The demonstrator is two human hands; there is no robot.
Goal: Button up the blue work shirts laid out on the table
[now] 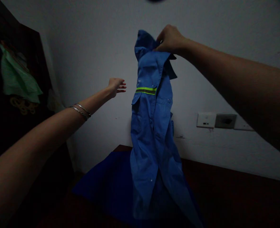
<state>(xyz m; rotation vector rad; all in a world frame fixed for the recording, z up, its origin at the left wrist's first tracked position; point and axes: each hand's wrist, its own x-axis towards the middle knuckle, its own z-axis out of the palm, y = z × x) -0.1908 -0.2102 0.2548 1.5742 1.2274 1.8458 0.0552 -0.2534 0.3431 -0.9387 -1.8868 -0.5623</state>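
A blue work jacket [146,120] with a yellow-green and grey reflective stripe hangs in front of the wall. My right hand [170,39] grips it near the collar and holds it up. The front hangs in loose folds, with a flap pocket on the left side. To the left of the jacket, my left hand [117,86] reaches out with its fingers apart, touching nothing. Two silver bangles [81,110] circle that wrist. The jacket's lower end hangs over a dark blue cloth [106,177].
Behind is a pale wall [94,47] with a wall socket [205,120] and a grey switch plate [225,121] at right. A dark red-brown surface [216,180] lies below. On the left, a light green cloth [18,76] hangs against dark furniture [32,41].
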